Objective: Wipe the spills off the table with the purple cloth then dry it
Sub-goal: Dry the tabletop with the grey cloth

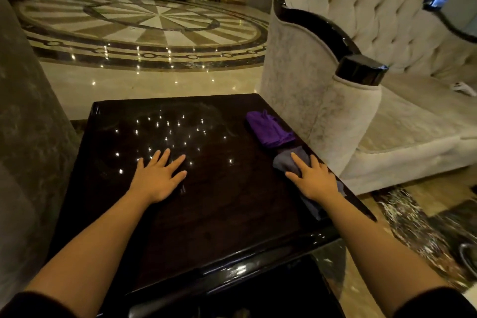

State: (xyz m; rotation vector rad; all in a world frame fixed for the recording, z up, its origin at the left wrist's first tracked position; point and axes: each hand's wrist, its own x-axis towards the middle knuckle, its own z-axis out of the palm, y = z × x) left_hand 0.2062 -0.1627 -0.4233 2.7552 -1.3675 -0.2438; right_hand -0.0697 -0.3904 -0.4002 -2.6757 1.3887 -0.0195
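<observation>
Here, in the head view, a dark glossy table [206, 214] is seen with two cloths lying along its right edge: the purple cloth [268, 129] bunched at the far right, and a grey cloth [289, 160] just nearer, the two touching or nearly so. The right hand [313, 178] is laid flat on the grey cloth, fingers spread, nothing pinched; the cloth is pressed under the palm rather than gripped. The left hand [157, 175] is rested flat and spread on the bare table toward the left, holding nothing. Faint smeared rings can be made out on the far part of the table among reflected ceiling lights, though whether wet spills remain cannot be told. Since the purple cloth is set aside and the grey one is under the hand, the drying step is judged to be in hand; the next move calls for the grey cloth to be swept over the smeared area. No containers are in view.
</observation>
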